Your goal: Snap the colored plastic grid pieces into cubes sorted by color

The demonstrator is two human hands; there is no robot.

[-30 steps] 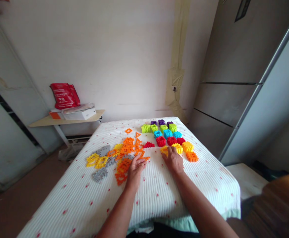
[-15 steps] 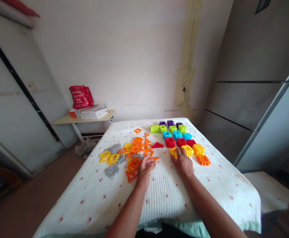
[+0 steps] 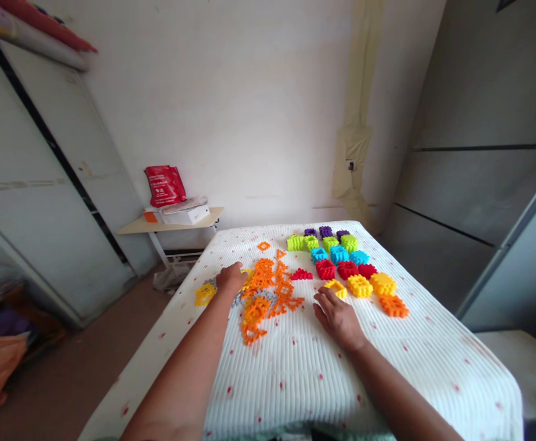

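Note:
My left hand (image 3: 231, 278) reaches out to the left side of a pile of flat interlocking plastic pieces, orange (image 3: 268, 291), yellow (image 3: 204, 293) and grey; its fingers curl down onto them and what they touch is hidden. My right hand (image 3: 336, 312) rests on the white ribbed cloth (image 3: 323, 373) with loosely bent fingers, just in front of a yellow cube (image 3: 336, 286). Rows of built cubes lie beyond it: purple (image 3: 325, 231), lime green (image 3: 296, 242), blue (image 3: 339, 253), red (image 3: 347, 269), yellow (image 3: 359, 284) and an orange one (image 3: 393, 304).
The cloth covers a table whose left edge (image 3: 157, 343) drops to a brown floor. A small side table (image 3: 169, 225) by the wall carries a red bag (image 3: 165, 184) and a white box. Grey cabinet doors stand on the left and right.
My left hand moved from the near side of the orange pile out to its far left, over the grey and yellow pieces. My right hand stayed by the yellow cube. The view shifted left.

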